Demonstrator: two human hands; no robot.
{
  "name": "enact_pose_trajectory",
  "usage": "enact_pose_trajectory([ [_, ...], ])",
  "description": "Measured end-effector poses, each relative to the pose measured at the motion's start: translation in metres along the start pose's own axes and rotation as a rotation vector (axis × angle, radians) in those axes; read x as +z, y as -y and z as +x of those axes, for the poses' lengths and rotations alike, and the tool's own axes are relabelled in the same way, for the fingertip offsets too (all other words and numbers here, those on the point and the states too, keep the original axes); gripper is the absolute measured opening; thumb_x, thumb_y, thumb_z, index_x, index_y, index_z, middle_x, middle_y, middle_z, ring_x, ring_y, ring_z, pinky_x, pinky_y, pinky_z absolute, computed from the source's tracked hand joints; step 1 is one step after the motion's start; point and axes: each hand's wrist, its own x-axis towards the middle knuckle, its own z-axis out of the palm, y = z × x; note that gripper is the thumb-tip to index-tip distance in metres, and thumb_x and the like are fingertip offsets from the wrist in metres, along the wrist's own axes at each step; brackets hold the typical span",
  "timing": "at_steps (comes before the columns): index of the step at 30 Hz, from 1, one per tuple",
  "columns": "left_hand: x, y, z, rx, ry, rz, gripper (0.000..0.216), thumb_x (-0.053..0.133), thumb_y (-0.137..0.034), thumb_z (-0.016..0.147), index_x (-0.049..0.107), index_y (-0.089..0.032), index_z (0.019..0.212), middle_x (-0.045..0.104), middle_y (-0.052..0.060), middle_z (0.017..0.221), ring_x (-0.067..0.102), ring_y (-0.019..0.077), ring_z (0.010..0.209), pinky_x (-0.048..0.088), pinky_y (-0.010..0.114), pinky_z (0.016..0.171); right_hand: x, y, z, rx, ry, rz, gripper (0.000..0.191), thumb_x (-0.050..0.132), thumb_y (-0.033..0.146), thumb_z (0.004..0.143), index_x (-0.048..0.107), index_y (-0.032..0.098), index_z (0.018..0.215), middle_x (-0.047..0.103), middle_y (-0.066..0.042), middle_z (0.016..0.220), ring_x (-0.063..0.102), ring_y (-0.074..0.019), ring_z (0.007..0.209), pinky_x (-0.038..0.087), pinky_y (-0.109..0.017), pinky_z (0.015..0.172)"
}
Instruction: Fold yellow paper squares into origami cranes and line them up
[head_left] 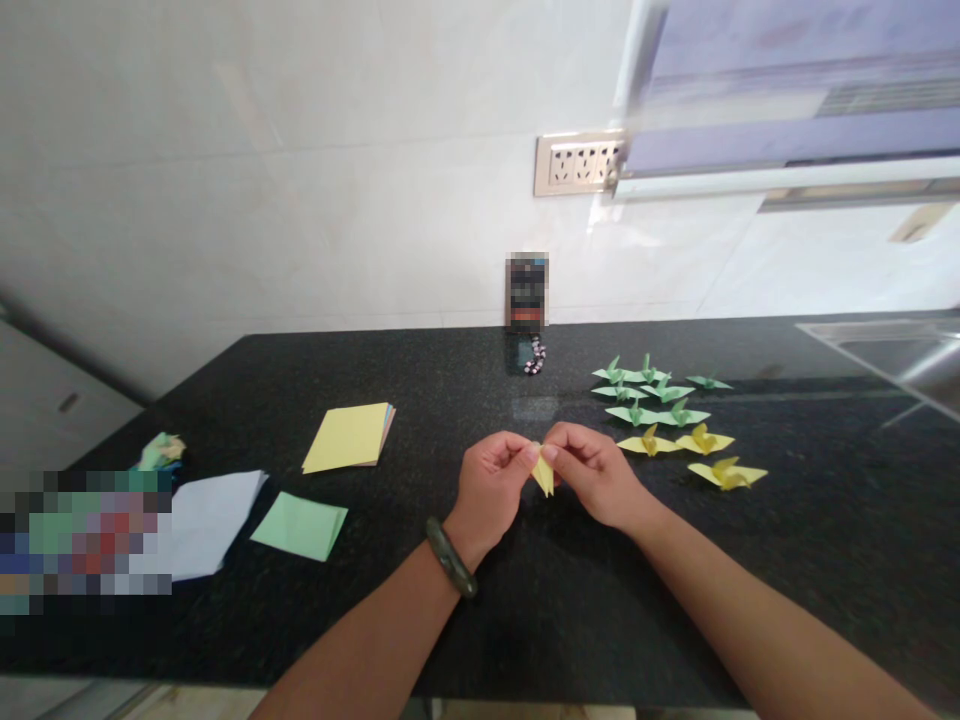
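Observation:
A small folded yellow origami paper is pinched between both hands above the dark countertop, its pointed end facing me. My left hand, with a dark bangle at the wrist, grips the paper's upper left side between thumb and fingers. On the other side, my right hand pinches the upper right part. The fingers cover the top of the fold. Just right of my right hand stand yellow paper cranes, with several green paper cranes in rows behind them.
Left on the black countertop lie a stack of yellow-topped square paper, green paper, white paper and crumpled paper. A phone-like object with a beaded strap leans against the wall. A sink is at far right.

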Motion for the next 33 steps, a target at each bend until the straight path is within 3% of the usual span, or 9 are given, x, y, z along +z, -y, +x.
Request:
enact_pose_trajectory([
  [5,0.002,0.003,0.003,-0.135,-0.012,-0.106,0.019,0.066,-0.030,0.070,0.063,-0.014,0.079,0.063,0.001,0.066,0.056,0.0103,0.061,0.045,0.023,0.060,0.003,-0.003,0.001,0.034,-0.177,-0.025,0.024,0.052,0.035,0.082,0.054,0.016,0.067,0.051,0.002,0.055,0.047,-0.0100,0.051,0.039,-0.024,0.051],
  [7,0.002,0.003,0.004,-0.186,0.007,-0.116,0.020,0.067,-0.030,0.067,0.062,-0.013,0.075,0.062,0.001,0.064,0.055,0.0100,0.060,0.045,0.024,0.061,0.003,-0.003,0.003,0.057,-0.211,-0.014,0.025,0.053,0.037,0.081,0.053,0.016,0.066,0.051,0.002,0.054,0.047,-0.0097,0.050,0.039,-0.023,0.050],
  [12,-0.002,0.003,0.007,-0.205,0.035,-0.039,0.016,0.064,-0.029,0.068,0.059,-0.013,0.068,0.058,0.000,0.063,0.052,0.0096,0.058,0.044,0.024,0.058,-0.001,-0.004,0.007,0.143,-0.157,0.073,0.021,0.058,0.037,0.074,0.056,0.016,0.075,0.054,0.003,0.059,0.048,-0.0084,0.047,0.040,-0.022,0.046],
  [17,-0.002,0.004,0.007,-0.130,0.004,0.096,0.012,0.059,-0.025,0.072,0.060,-0.014,0.072,0.057,0.000,0.068,0.052,0.0102,0.063,0.044,0.023,0.060,-0.004,-0.008,0.008,0.217,-0.132,0.038,0.013,0.058,0.028,0.072,0.053,0.017,0.067,0.047,0.007,0.050,0.041,-0.0055,0.039,0.032,-0.019,0.039],
  [23,0.001,0.004,0.005,-0.251,0.075,-0.076,0.025,0.059,-0.035,0.074,0.061,-0.012,0.084,0.059,0.002,0.071,0.053,0.0085,0.057,0.044,0.024,0.058,-0.001,-0.006,0.007,0.241,-0.233,0.138,0.018,0.061,0.032,0.071,0.053,0.016,0.066,0.052,0.005,0.052,0.040,-0.0051,0.038,0.031,-0.020,0.038],
  [28,-0.004,0.007,0.009,-0.271,0.043,-0.231,0.025,0.057,-0.034,0.075,0.053,-0.013,0.062,0.047,-0.003,0.051,0.042,0.0058,0.043,0.036,0.020,0.046,-0.002,-0.004,0.006,0.194,-0.135,0.186,0.020,0.060,0.035,0.075,0.059,0.015,0.075,0.057,0.003,0.059,0.044,-0.0059,0.042,0.035,-0.021,0.042],
  [33,-0.006,0.002,0.011,-0.419,0.089,-0.399,0.020,0.058,-0.030,0.073,0.050,-0.014,0.063,0.043,-0.005,0.046,0.038,0.0055,0.040,0.032,0.020,0.042,-0.003,-0.003,0.006,0.149,-0.120,0.270,0.027,0.066,0.034,0.071,0.059,0.017,0.091,0.057,0.003,0.066,0.048,-0.0068,0.049,0.042,-0.021,0.046],
])
